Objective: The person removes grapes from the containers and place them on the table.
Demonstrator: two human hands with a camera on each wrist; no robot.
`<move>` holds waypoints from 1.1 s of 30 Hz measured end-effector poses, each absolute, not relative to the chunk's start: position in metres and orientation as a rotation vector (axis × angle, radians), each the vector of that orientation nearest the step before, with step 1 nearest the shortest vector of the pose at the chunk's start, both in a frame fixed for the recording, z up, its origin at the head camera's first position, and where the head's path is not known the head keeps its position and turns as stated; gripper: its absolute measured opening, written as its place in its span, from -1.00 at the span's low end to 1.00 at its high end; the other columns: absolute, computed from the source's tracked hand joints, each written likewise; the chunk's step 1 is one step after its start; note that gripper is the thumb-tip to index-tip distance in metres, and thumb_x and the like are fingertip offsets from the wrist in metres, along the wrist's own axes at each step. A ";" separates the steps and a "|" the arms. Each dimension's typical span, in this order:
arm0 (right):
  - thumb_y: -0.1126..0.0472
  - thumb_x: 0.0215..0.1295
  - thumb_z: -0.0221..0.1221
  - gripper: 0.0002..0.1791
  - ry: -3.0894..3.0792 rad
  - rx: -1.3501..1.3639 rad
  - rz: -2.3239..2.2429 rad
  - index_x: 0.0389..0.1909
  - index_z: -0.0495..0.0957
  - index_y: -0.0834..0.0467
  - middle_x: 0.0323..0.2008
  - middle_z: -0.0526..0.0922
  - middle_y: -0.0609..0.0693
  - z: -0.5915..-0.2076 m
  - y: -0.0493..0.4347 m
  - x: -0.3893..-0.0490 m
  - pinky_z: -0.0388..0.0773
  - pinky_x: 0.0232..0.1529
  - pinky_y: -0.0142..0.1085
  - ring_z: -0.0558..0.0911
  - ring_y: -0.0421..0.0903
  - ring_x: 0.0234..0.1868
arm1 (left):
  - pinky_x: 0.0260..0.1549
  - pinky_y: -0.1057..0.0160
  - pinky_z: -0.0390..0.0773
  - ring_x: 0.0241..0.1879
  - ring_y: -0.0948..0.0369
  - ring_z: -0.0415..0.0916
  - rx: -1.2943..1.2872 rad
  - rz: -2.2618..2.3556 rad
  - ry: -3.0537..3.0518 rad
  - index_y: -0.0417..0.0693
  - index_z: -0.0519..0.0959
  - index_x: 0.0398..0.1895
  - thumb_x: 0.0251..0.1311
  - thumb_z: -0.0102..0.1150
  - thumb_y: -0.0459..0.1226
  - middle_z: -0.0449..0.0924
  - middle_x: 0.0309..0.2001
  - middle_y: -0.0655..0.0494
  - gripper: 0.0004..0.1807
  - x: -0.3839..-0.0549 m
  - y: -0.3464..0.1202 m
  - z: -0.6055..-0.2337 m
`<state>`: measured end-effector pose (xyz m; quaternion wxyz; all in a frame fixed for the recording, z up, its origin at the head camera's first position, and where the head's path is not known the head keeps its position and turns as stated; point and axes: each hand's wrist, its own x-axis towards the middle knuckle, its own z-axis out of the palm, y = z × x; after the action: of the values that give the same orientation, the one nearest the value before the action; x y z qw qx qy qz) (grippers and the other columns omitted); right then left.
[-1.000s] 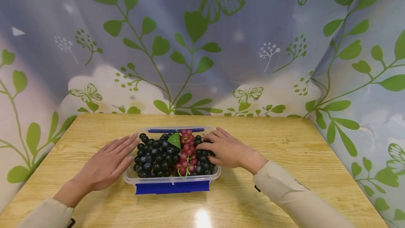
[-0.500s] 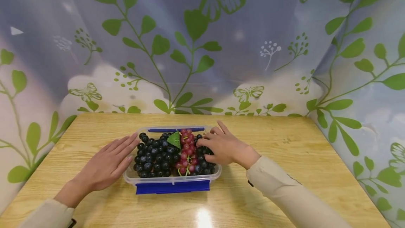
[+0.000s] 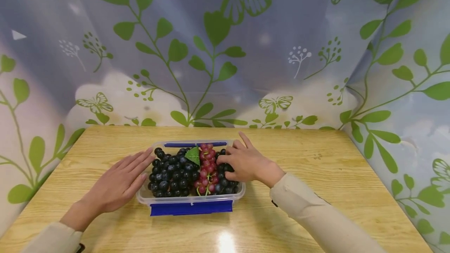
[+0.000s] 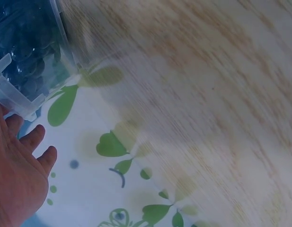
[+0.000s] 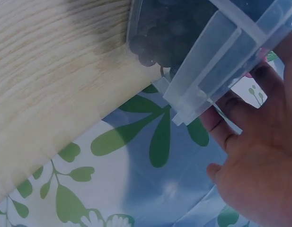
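Right grip (image 3: 247, 163) has shifted slightly left and its outermost finger now extends higher and farther from the others; left grip (image 3: 117, 182) and container (image 3: 191, 199) hold their earlier positions. Right grip: fingers bent over the right end of the container, thumb set apart from the forefinger, both touching the right-hand black grapes (image 3: 226, 186); whether the fingertips pinch the fruit cannot be told. Left grip: flat, fingers straight and side by side, laid against the container's left end, holding nothing.

The right-hand black grapes are round, smooth and glossy. Beside them, a narrow bunch of translucent red grapes (image 3: 209, 163) with thin yellow-green stems runs from the far wall to the near wall. A green, toothed, veined leaf (image 3: 193, 154) lies between the red grapes and the broad left-hand black grapes (image 3: 170, 173).

Container: clear rigid plastic, rectangular with rounded corners, lidless, upright on the surface (image 3: 299, 206) between both grips. A near blue flap (image 3: 191, 208) spans the front; a far blue flap (image 3: 183, 145) spans the back.

Surface: glossy, pale yellow, wood-grained. Behind it hangs a creased backdrop (image 3: 263, 65) printed with green leaves and butterflies.
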<state>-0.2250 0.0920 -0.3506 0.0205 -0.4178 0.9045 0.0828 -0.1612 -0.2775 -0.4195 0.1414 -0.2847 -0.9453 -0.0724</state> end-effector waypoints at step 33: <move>0.08 0.31 0.13 -0.75 2.908 -1.669 -0.196 -0.01 0.55 -0.02 -0.18 0.61 -0.10 -0.334 0.106 -0.230 0.21 0.24 -0.04 0.44 -0.06 -0.14 | 0.31 0.00 0.02 0.37 -0.02 0.10 -0.817 -0.185 -2.709 0.00 0.13 0.49 0.45 -0.17 -0.16 -0.01 0.48 0.10 -0.44 -0.162 -0.275 -0.423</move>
<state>-0.2304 0.1061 -0.3343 -0.1084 -0.4939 0.8608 -0.0580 -0.1618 -0.2751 -0.4228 0.1525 -0.2847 -0.9442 -0.0644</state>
